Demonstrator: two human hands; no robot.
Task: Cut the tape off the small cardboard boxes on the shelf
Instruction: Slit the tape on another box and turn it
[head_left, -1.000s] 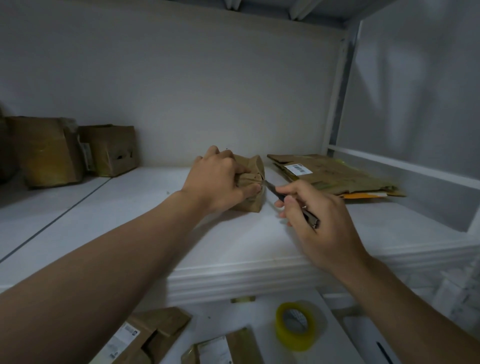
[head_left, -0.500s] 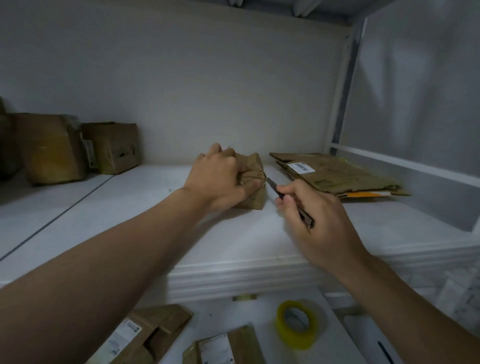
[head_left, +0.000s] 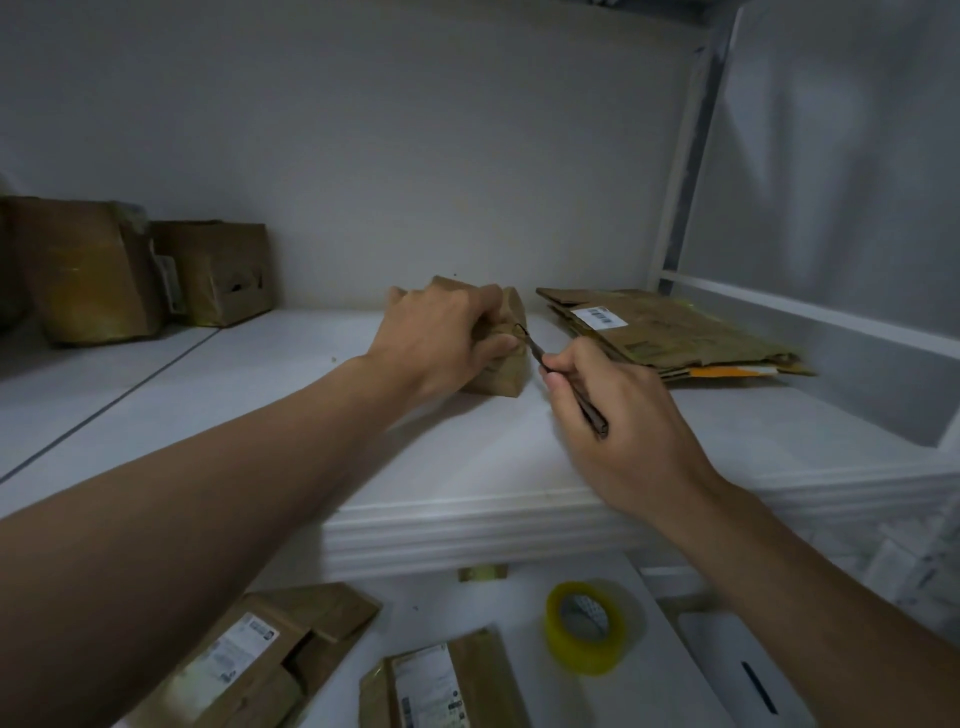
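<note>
A: Looking for the small cardboard box (head_left: 500, 375) — where?

B: Sits on the white shelf (head_left: 467, 467), about mid-width and toward the back wall, mostly covered by the left hand (head_left: 441, 338).

A: Held how?

B: Gripped from above and from the left, with fingers curled over the top and the thumb laid along the front face near the upper right edge. Rests flat on the shelf board.

A: And the right hand (head_left: 623, 415)?

B: Wrapped round a slim dark knife (head_left: 534, 349), pinched pen-fashion between thumb and fingertips, with the handle end poking out above the knuckles. Points up and left, with the tip touching the box's upper right corner, just beside the left thumb.

A: Any tape cut through yet?

B: Cannot tell; too dim and too small at the tip.

A: Anything else up there?

B: Just right of the box, a pile of flattened cardboard (head_left: 675, 338) with a barcode label on top and an orange edge showing underneath. Far left, against the wall, a larger brown box (head_left: 88, 270) and a smaller brown box (head_left: 223, 270), side by side.

A: And below the shelf?

B: On a white surface, a roll of yellow tape (head_left: 584, 631), plus two flattened cartons (head_left: 270, 654) with printed labels to its left.
</note>
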